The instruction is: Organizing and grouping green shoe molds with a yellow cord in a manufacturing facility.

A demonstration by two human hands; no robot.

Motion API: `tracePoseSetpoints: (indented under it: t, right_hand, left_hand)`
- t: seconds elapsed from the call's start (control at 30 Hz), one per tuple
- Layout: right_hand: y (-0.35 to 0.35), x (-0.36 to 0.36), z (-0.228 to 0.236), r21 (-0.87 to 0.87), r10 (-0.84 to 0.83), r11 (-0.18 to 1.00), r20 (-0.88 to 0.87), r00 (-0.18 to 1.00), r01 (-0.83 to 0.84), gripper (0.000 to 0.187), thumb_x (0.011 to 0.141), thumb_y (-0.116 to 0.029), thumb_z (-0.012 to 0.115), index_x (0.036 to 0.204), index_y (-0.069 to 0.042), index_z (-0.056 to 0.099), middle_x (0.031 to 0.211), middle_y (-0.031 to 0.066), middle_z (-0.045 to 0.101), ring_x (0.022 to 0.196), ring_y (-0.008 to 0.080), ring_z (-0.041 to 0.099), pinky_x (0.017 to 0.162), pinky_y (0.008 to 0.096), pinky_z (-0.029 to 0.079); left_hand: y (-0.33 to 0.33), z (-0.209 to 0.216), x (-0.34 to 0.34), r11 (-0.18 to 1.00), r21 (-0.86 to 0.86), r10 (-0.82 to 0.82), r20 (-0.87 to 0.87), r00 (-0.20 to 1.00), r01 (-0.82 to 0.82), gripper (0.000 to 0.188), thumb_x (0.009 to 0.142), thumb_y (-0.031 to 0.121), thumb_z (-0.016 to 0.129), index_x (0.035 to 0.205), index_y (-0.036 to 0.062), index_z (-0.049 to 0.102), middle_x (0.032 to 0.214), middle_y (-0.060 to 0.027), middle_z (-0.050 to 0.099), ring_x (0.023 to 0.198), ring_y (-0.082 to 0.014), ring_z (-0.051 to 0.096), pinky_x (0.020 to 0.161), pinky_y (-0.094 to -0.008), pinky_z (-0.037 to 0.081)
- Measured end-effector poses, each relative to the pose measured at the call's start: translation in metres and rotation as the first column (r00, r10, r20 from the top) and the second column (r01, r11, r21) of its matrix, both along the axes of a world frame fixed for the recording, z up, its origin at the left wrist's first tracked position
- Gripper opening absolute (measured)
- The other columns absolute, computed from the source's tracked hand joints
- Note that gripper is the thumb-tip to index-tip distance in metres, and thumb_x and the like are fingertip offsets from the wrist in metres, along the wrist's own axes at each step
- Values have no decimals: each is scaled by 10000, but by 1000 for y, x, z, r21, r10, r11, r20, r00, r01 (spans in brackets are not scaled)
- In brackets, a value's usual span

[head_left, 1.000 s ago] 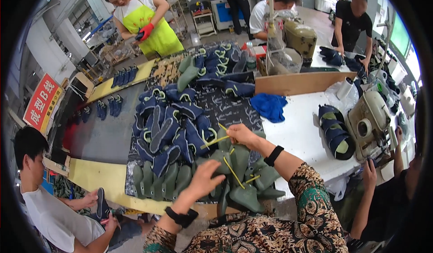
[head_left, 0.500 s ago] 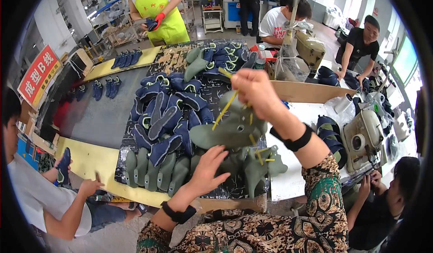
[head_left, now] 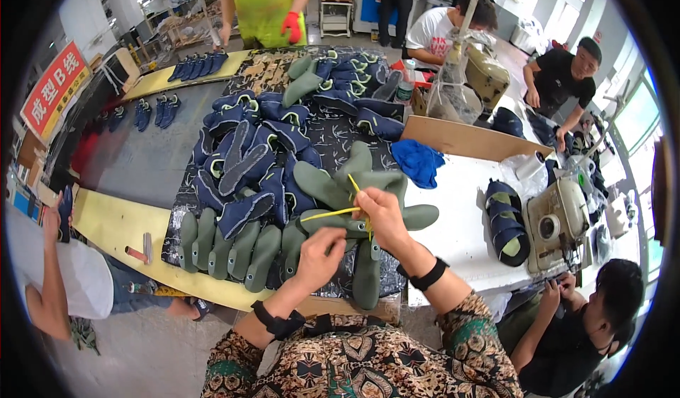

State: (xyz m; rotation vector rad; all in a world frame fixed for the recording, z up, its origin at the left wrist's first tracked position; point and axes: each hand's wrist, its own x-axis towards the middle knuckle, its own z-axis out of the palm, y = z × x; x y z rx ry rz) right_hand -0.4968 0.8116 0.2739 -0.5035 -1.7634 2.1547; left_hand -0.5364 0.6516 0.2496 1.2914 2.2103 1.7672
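My right hand is closed around a yellow strap, whose loose ends stick out past the fingers. Several green shoe lasts fan out beneath it on the black-covered table. My left hand sits just left of them, its fingers curled together. What those fingers hold, if anything, is hidden. Left of that hand, a row of green lasts stands along the table's near edge. Behind the row lies a heap of navy shoe uppers with pale green trim.
A blue cloth lies by a brown board to the right. Beyond it stands a sewing machine beside stacked navy pieces. A yellow-edged conveyor runs on the left. Co-workers sit or stand on several sides.
My right hand has come down with the yellow strap, and the lasts that hung bunched below it now spread across the table. My left hand has gone from spread to curled fingers.
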Motion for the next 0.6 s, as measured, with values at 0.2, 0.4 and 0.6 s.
tracePoseSetpoints:
  t: [0.2, 0.4, 0.6]
  right_hand:
    - [-4, 9, -37, -521, -108, 849, -20, 994, 82, 189, 923, -166, 472, 903, -1, 561, 882, 70, 584, 839, 152, 564, 798, 304, 466]
    - [-2, 25, -66, -577, -223, 813, -176, 959, 83, 193, 921, -188, 470, 976, -16, 538, 991, 86, 574, 929, 175, 544, 858, 309, 428]
    - [-12, 38, -66, 66, -374, 914, -248, 894, 401, 141, 878, -19, 487, 967, 28, 586, 1027, 69, 508, 900, 152, 520, 812, 257, 402]
  left_hand:
    - [34, -18, -17, 998, 5, 54, 75, 996, -55, 406, 782, 49, 586, 1172, 17, 479, 1054, -117, 556, 921, -209, 580, 754, -307, 462]
    - [68, -33, -26, 987, -9, -151, 315, 937, 162, 329, 836, 97, 565, 1132, -20, 482, 1026, -99, 557, 928, -156, 574, 745, -256, 470]
    - [81, -37, -23, 960, 34, -213, 735, 644, 279, 285, 866, 77, 519, 1124, -33, 467, 1020, -108, 583, 942, -125, 548, 818, -257, 439]
